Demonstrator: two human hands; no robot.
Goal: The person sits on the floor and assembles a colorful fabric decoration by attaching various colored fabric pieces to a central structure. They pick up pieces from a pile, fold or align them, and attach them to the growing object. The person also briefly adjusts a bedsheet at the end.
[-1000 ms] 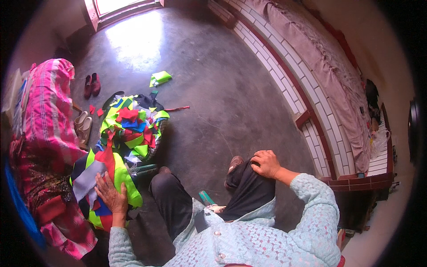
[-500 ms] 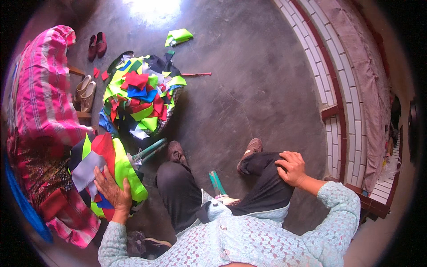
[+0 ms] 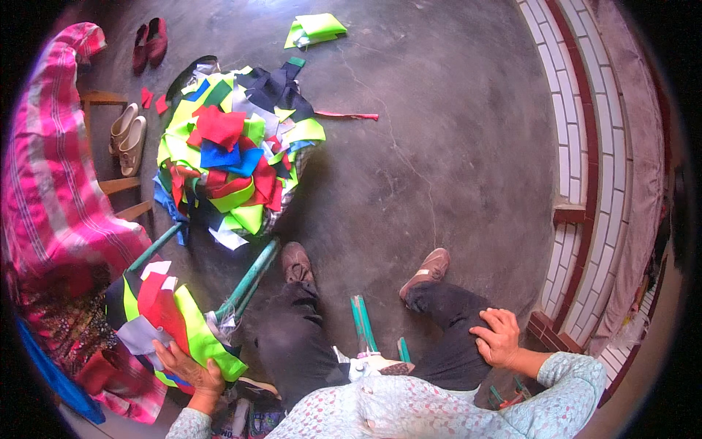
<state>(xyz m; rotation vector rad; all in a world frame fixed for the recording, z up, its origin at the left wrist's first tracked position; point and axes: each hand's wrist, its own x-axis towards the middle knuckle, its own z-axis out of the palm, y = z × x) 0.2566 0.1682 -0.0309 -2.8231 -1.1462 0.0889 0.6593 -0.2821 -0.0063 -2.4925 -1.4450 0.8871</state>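
Observation:
My left hand (image 3: 188, 371) rests with fingers stretched out on the near side of a small heap of cloth scraps. Its fingertips touch a grey piece (image 3: 142, 335). A red piece (image 3: 161, 304) and a bright yellow-green one (image 3: 196, 322) lie beside that grey cloth. Nothing is visibly gripped. My right hand (image 3: 499, 338) lies over my right knee, on the black trousers (image 3: 447, 311), its fingers slightly bent and holding nothing.
A large heap of mixed scraps (image 3: 219, 132) fills a container on the floor ahead. Yellow-green cloth (image 3: 316, 29) lies beyond it. Green stool legs (image 3: 252, 282) stand near the small heap. Pink plaid cloth (image 3: 58, 154) hangs at left; white-tiled ledges (image 3: 567, 146) run along the right.
My view has shifted, so the large heap looks nearer. My left hand has slid toward the near edge of the small heap. My right hand still rests on the knee.

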